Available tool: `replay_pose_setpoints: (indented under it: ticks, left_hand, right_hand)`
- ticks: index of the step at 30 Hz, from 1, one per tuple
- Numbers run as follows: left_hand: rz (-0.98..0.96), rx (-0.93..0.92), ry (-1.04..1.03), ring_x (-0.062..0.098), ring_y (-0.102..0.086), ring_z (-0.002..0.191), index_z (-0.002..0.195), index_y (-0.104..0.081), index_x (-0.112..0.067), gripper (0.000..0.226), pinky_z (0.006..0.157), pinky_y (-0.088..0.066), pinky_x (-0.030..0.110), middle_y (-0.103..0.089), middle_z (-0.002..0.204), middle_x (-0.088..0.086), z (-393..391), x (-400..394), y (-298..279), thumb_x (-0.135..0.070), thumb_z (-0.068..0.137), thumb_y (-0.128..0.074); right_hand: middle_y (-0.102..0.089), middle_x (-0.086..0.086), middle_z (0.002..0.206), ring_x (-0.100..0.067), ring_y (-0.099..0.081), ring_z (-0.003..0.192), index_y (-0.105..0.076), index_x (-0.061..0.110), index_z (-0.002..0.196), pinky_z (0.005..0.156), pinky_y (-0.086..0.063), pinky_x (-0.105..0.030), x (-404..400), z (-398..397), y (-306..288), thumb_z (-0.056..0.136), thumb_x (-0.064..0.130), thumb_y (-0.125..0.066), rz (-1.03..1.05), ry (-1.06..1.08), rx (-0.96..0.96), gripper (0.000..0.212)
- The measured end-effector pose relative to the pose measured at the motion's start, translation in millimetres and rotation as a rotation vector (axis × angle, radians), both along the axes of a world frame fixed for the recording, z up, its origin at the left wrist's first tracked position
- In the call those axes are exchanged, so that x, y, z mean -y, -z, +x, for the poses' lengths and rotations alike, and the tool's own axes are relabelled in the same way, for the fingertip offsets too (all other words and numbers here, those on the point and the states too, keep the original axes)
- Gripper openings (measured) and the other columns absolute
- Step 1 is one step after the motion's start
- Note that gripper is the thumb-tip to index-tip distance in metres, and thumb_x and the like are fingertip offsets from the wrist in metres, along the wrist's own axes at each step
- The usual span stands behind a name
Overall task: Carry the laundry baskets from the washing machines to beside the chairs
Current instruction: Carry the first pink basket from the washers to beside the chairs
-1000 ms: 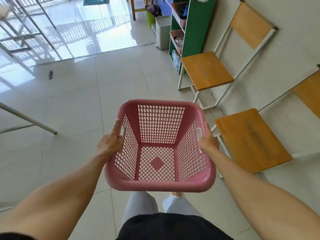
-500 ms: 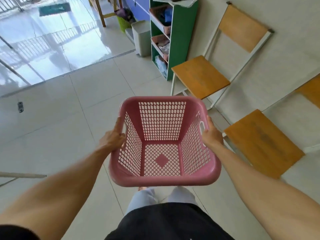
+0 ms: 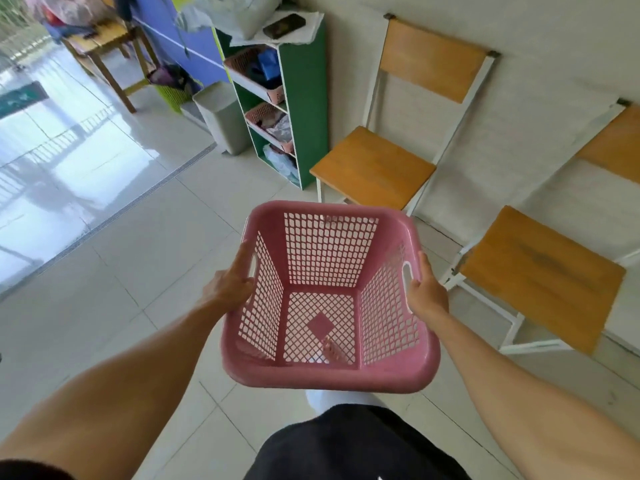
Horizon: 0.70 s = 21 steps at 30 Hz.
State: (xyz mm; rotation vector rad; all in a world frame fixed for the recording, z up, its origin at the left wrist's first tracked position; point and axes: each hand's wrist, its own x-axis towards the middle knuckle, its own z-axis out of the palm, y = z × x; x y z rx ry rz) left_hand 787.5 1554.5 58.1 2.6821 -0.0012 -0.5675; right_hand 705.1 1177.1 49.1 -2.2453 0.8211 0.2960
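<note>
An empty pink laundry basket (image 3: 329,374) with lattice walls hangs in front of me above the tiled floor. My left hand (image 3: 228,287) grips its left rim by the handle slot. My right hand (image 3: 426,294) grips the right rim by the other slot. Two wooden chairs with white metal frames stand against the wall to the right: the far chair (image 3: 374,166) just beyond the basket, the near chair (image 3: 540,275) right of my right hand. The washing machines are not in view.
A green shelf unit (image 3: 304,98) with pink baskets stands left of the far chair. A grey bin (image 3: 221,116), a lime basket (image 3: 173,95) and a wooden table (image 3: 100,46) lie further back. Open tiled floor (image 3: 121,254) spreads to the left.
The view has turned right and moved forward: the chairs and green shelf now sit nearer and more central. The basket stays held in both hands in front of me.
</note>
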Motion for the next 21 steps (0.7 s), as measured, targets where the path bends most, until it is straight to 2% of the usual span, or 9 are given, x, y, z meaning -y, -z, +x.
replay_pose_setpoints:
  ticks: [4,8,9,11,14,16,18,21]
  left_hand:
    - [0.039,-0.016,0.074,0.036,-0.072,0.078,0.139,0.015,-0.073,0.093,0.067,-0.063,0.049,-0.067,0.127,0.018,64,-14,8,-0.033,0.087,-0.051]
    - [0.071,-0.006,0.12,0.034,-0.072,0.079,0.141,0.014,-0.071,0.09,0.067,-0.064,0.047,-0.068,0.125,0.017,113,-18,9,-0.032,0.089,-0.049]
    - [0.073,-0.008,0.142,0.033,-0.071,0.077,0.142,0.013,-0.071,0.09,0.065,-0.064,0.047,-0.068,0.123,0.017,124,-18,11,-0.03,0.09,-0.049]
    - [0.07,-0.021,0.156,0.032,-0.071,0.074,0.142,0.014,-0.07,0.091,0.061,-0.064,0.045,-0.067,0.127,0.018,141,-18,18,-0.03,0.09,-0.049]
    - [0.058,-0.061,0.2,0.031,-0.072,0.072,0.143,0.018,-0.068,0.097,0.057,-0.063,0.044,-0.064,0.132,0.02,177,-21,30,-0.026,0.09,-0.053]
    - [0.057,-0.085,0.263,0.033,-0.072,0.07,0.144,0.017,-0.065,0.102,0.056,-0.063,0.046,-0.066,0.127,0.022,198,-20,37,-0.019,0.089,-0.055]
    - [0.052,-0.118,0.331,0.037,-0.071,0.069,0.144,0.017,-0.064,0.105,0.056,-0.063,0.05,-0.066,0.123,0.025,221,-19,47,-0.014,0.087,-0.056]
    - [0.072,-0.163,0.327,0.04,-0.07,0.072,0.143,0.019,-0.063,0.103,0.064,-0.062,0.051,-0.068,0.118,0.024,252,-14,69,-0.019,0.09,-0.057]
  right_hand:
    - [-0.051,-0.014,0.145,-0.014,-0.059,0.068,-0.006,0.043,0.158,0.047,-0.045,-0.024,-19,32,13,0.106,0.017,-0.032,0.052,0.079,-0.032,0.063]
    - [-0.042,-0.009,0.155,-0.032,-0.065,0.106,-0.011,0.039,0.159,0.069,-0.047,-0.029,-30,66,15,0.106,0.015,-0.035,0.045,0.142,-0.046,0.063]
    - [-0.043,-0.009,0.155,-0.034,-0.065,0.11,-0.011,0.038,0.159,0.071,-0.048,-0.03,-34,73,14,0.106,0.015,-0.035,0.036,0.16,-0.052,0.063]
    - [-0.046,-0.011,0.153,-0.033,-0.066,0.104,-0.011,0.038,0.159,0.07,-0.052,-0.032,-40,84,17,0.106,0.015,-0.035,0.027,0.186,-0.059,0.063]
    - [-0.056,-0.016,0.138,-0.027,-0.061,0.086,-0.012,0.031,0.16,0.059,-0.048,-0.028,-45,105,26,0.105,0.017,-0.04,0.047,0.305,-0.09,0.064]
    - [-0.061,-0.008,0.118,-0.023,-0.057,0.078,-0.03,0.023,0.154,0.056,-0.051,-0.028,-49,115,35,0.101,0.019,-0.047,0.076,0.424,-0.132,0.056]
    - [-0.068,-0.009,0.113,-0.024,-0.061,0.078,-0.055,0.016,0.132,0.066,-0.054,-0.032,-55,121,45,0.094,0.019,-0.051,0.101,0.504,-0.154,0.038]
    - [-0.07,-0.008,0.104,-0.024,-0.065,0.08,-0.062,0.015,0.115,0.071,-0.054,-0.032,-60,124,68,0.089,0.019,-0.056,0.11,0.606,-0.18,0.027]
